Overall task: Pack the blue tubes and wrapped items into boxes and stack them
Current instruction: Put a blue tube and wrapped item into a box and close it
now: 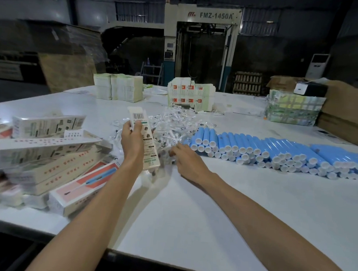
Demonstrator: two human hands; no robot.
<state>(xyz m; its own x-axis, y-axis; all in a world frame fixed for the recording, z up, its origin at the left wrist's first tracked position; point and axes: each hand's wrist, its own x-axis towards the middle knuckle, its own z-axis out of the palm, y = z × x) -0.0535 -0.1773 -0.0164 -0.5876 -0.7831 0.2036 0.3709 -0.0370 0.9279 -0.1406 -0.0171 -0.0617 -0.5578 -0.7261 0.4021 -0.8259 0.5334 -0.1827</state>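
My left hand (131, 139) grips a long white carton (146, 137) with a barcode at its top end, held upright and tilted over the table. My right hand (187, 159) reaches into the near edge of a heap of clear wrapped items (174, 124), its fingertips pinching one of them. A long bank of blue tubes (277, 150) with white caps lies stacked to the right of that heap. Packed cartons (52, 163) lie in a loose pile at the left, some white, one with a pink face.
Bundles of flat carton blanks (118, 87) (190, 96) stand at the back of the white table (211, 210). A wrapped bundle (293, 109) and brown cardboard boxes (347, 112) sit at the far right. A large machine stands behind.
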